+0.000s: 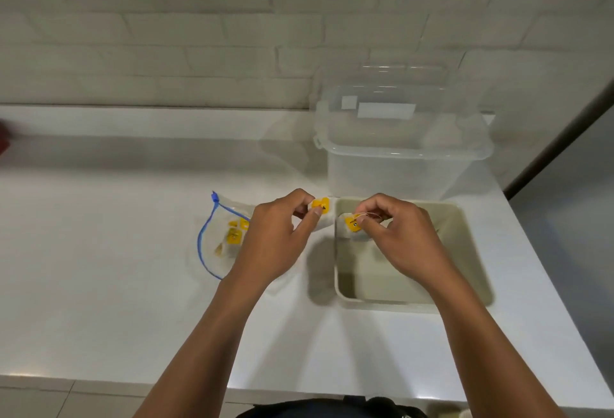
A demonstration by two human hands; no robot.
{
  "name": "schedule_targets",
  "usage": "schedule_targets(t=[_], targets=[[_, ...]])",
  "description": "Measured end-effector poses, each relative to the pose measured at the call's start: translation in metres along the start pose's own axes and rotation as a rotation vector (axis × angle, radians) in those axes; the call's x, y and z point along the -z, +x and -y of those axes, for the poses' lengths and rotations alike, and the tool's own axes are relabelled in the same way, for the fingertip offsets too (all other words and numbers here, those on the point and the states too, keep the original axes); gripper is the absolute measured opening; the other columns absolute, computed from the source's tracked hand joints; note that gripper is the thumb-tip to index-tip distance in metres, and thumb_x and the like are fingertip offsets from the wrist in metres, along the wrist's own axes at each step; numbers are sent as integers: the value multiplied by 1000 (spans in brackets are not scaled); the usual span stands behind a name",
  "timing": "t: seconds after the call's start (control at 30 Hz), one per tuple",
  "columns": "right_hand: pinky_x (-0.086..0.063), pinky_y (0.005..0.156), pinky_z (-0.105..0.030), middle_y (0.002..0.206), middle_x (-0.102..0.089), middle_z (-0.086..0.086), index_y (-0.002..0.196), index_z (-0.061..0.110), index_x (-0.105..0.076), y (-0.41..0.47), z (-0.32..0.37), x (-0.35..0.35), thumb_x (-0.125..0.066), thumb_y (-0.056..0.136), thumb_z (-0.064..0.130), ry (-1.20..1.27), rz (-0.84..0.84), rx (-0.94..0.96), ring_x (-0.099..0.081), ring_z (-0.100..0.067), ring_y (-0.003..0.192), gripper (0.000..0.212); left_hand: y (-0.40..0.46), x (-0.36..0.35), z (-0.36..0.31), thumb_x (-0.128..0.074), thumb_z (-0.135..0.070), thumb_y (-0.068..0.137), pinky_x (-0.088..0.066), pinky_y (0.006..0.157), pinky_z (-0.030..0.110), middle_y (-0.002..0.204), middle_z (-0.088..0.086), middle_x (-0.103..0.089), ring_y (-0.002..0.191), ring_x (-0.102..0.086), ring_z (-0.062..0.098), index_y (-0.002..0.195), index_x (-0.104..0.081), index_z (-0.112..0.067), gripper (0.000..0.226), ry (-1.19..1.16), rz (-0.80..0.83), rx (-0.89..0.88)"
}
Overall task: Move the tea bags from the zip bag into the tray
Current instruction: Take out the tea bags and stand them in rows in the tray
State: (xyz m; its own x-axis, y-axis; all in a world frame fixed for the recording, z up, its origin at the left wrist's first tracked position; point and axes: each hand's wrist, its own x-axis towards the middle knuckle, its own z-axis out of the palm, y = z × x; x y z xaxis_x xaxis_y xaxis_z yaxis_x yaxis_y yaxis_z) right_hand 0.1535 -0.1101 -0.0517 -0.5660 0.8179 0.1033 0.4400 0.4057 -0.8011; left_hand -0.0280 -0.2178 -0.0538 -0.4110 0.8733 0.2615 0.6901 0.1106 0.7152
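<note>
A clear zip bag with a blue zip edge lies on the white counter, with several yellow-tagged tea bags inside. My left hand hovers over its right side and pinches one tea bag by its yellow tag. To the right sits a beige square tray. My right hand is above the tray's far left part, pinching a second tea bag with its string showing. The tray floor that I can see is bare.
A clear plastic lidded container stands just behind the tray against the white brick wall. The counter's front edge runs near my body and its right edge drops off beyond the tray. Something red shows at the far left.
</note>
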Motion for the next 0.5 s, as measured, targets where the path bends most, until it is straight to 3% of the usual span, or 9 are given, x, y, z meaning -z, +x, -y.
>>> schedule_targets(t=[0.17, 0.27, 0.37, 0.5], targets=[[-39, 81, -21, 102, -59, 14, 86, 33, -63, 6, -47, 21, -67, 90, 23, -131, -5, 50, -54, -7, 100, 11, 12, -37, -11, -63, -32, 96, -36, 61, 5, 76, -17, -66, 70, -58, -12, 86, -64, -26, 12, 49, 46, 9], [-39, 86, -26, 100, -58, 11, 87, 30, -62, 13, -75, 29, -66, 91, 27, -252, 13, 64, -51, -12, 99, 6, 14, -57, -13, -65, -33, 96, -37, 61, 6, 77, -16, -67, 74, -60, -9, 86, -65, -26, 12, 35, 32, 13], [-44, 77, -27, 86, -60, 14, 84, 28, -61, 22, -95, 33, -67, 91, 31, -304, 51, 40, -55, -11, 87, 10, 15, -71, -13, -64, -34, 96, -38, 62, 6, 76, -17, -67, 78, -63, -5, 85, -66, -26, 13, 37, 25, 31], [-37, 58, -10, 77, -65, 13, 82, 24, -62, 31, -113, 27, -67, 92, 39, -287, 123, -117, -57, -1, 76, 19, 14, -81, -5, -64, -35, 96, -40, 62, 7, 78, -18, -68, 84, -65, -3, 85, -66, -28, 13, 45, 35, 66]])
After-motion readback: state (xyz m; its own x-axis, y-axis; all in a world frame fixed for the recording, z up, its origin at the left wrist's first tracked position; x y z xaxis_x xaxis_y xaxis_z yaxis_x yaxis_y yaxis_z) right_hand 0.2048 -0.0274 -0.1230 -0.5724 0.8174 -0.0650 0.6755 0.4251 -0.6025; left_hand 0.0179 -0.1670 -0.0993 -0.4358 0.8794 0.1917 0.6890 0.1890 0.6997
